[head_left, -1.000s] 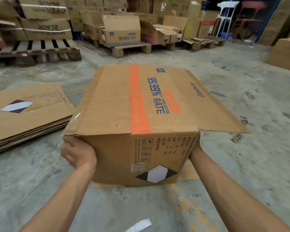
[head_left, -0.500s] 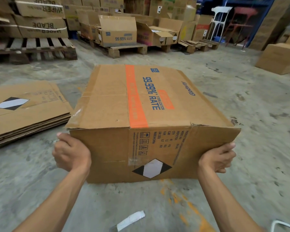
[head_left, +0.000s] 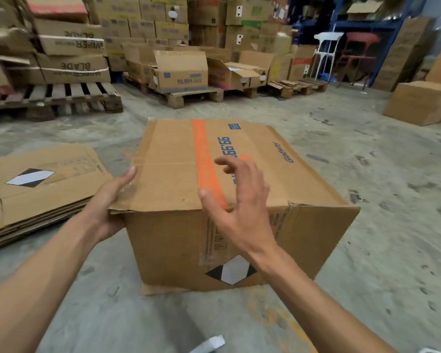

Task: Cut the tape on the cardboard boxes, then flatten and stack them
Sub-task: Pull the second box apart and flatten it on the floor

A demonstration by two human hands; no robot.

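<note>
A brown cardboard box (head_left: 303, 189) with an orange stripe and blue print stands on the concrete floor in front of me. My left hand (head_left: 110, 200) lies against its near left edge, fingers straight along the side under a loose flap. Above the box's near top edge hovers my right hand (head_left: 239, 200), its fingers spread and relaxed, holding nothing. To the left lies a stack of flattened boxes (head_left: 49, 189) on the floor.
Wooden pallets (head_left: 61, 100) loaded with cartons line the back. An open box (head_left: 181, 72) sits on a middle pallet. A closed carton (head_left: 420, 103) stands at the right. A white chair (head_left: 326, 52) is far back. A white scrap (head_left: 209, 343) lies near my feet.
My right hand left the box's right side and came up over its top. My left hand slid forward along the left edge. The view tilted up.
</note>
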